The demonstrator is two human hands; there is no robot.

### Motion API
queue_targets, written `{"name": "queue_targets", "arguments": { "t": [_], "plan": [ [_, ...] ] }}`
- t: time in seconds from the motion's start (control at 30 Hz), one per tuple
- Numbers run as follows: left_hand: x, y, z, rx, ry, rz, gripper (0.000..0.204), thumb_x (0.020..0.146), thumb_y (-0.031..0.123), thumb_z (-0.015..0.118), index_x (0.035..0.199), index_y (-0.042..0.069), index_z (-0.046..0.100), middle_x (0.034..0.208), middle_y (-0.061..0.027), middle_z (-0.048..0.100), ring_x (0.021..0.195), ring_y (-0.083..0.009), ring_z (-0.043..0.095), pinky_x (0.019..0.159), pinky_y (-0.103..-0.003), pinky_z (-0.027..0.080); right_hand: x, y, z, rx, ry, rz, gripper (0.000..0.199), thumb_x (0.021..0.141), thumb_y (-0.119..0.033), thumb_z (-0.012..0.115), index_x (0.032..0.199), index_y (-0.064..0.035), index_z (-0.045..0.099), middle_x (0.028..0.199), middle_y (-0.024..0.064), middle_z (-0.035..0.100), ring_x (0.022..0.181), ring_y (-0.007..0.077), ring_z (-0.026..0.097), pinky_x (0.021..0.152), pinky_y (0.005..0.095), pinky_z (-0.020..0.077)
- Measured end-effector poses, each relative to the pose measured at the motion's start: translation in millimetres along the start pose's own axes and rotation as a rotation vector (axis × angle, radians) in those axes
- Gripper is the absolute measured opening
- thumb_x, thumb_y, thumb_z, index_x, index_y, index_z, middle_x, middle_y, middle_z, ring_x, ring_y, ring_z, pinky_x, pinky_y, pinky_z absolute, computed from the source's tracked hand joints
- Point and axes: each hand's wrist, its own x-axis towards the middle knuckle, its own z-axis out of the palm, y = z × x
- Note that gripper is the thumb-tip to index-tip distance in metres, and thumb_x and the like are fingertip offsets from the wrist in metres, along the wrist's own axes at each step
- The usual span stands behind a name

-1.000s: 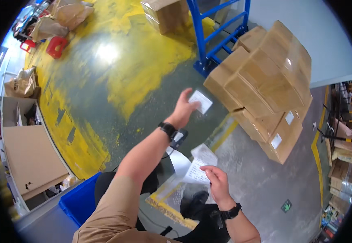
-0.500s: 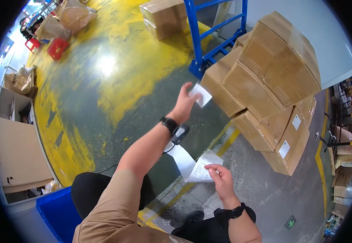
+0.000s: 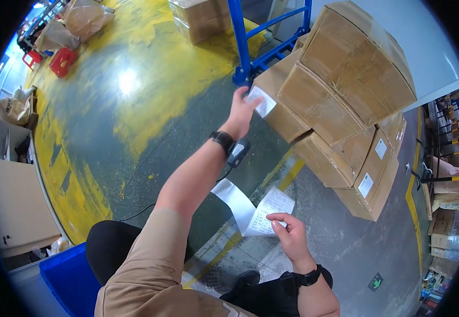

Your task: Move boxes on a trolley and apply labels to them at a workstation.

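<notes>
Fingers of the right hand [image 3: 292,239] pinch a curling paper strip [image 3: 250,208] low and near the body, its long axis running up-left toward the left wrist. Farther out, the left hand [image 3: 241,108] reaches ahead, fingertips pressing a white label [image 3: 263,101] onto the near face of a cardboard box [image 3: 279,108] in a leaning stack. Beyond stands a blue cart [image 3: 250,42] on yellow-painted floor [image 3: 150,58].

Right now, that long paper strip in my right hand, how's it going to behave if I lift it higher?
The paper strip will probably flop: it already curls and sags from where the right hand pinches one end. It looks thin and very light, so moving air could swing it. It may crease or tear if tugged.
</notes>
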Motion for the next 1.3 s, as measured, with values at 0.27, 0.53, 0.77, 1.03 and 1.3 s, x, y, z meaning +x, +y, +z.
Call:
{"name": "queue_targets", "arguments": {
  "t": [0.27, 0.53, 0.77, 1.03, 1.3],
  "plan": [
    [-3.5, 4.3, 11.8, 0.036, 0.087, 0.048, 0.066, 0.083, 0.018, 0.075, 0.133, 0.005, 0.033, 0.109, -0.0087, 0.058, 0.105, -0.0151, 0.053, 0.091, -0.031, 0.040, -1.5, -8.2, 0.2, -0.098, 0.004, -0.001, 0.022, 0.089, -0.017, 0.061, 0.103, -0.0015, 0.069, 0.090, 0.0015, 0.068, 0.068, 0.0038, 0.052, 0.062, 0.0205, 0.0396],
    [5.8, -18.8, -15.7, 0.369, 0.281, 0.085, 0.050, 0.085, 0.016, 0.072, 0.124, 0.004, 0.043, 0.097, -0.0060, 0.060, 0.088, -0.0140, 0.058, 0.081, -0.029, 0.045, -1.2, -6.3, 2.4, -0.112, 0.018, -0.055, 0.022, 0.089, -0.016, 0.061, 0.103, -0.0025, 0.069, 0.089, 0.0007, 0.068, 0.062, 0.0025, 0.047, 0.056, 0.0202, 0.0367],
    [13.4, -6.0, -25.1, 0.438, -0.291, 0.369, 0.012, 0.082, 0.004, 0.053, 0.087, 0.001, 0.063, 0.076, -0.0057, 0.064, 0.076, -0.0150, 0.062, 0.075, -0.029, 0.050, -6.2, -6.0, 1.6, -0.119, 0.004, -0.055, 0.021, 0.088, -0.016, 0.063, 0.103, -0.0032, 0.069, 0.092, 0.0029, 0.069, 0.074, 0.0066, 0.057, 0.066, 0.0221, 0.0441],
    [-3.7, 9.7, -3.4, 0.807, -0.362, 0.235, 0.021, 0.076, -0.003, 0.045, 0.076, 0.000, 0.066, 0.075, -0.0064, 0.066, 0.081, -0.0157, 0.062, 0.078, -0.028, 0.047, -3.5, -9.2, 2.1, -0.149, -0.015, -0.109, 0.021, 0.088, -0.017, 0.063, 0.103, -0.0031, 0.069, 0.094, 0.0067, 0.070, 0.085, 0.0119, 0.063, 0.073, 0.0254, 0.0478],
    [32.0, 18.0, -36.7, 0.776, -0.166, 0.039, 0.021, 0.079, 0.001, 0.049, 0.076, -0.002, 0.069, 0.079, -0.0097, 0.069, 0.084, -0.0169, 0.064, 0.081, -0.027, 0.047, -6.6, -2.6, -8.9, -0.035, 0.058, -0.135, 0.020, 0.089, -0.015, 0.062, 0.101, -0.0015, 0.069, 0.092, 0.0044, 0.068, 0.082, 0.0101, 0.059, 0.072, 0.0240, 0.0448]
  ]
}}
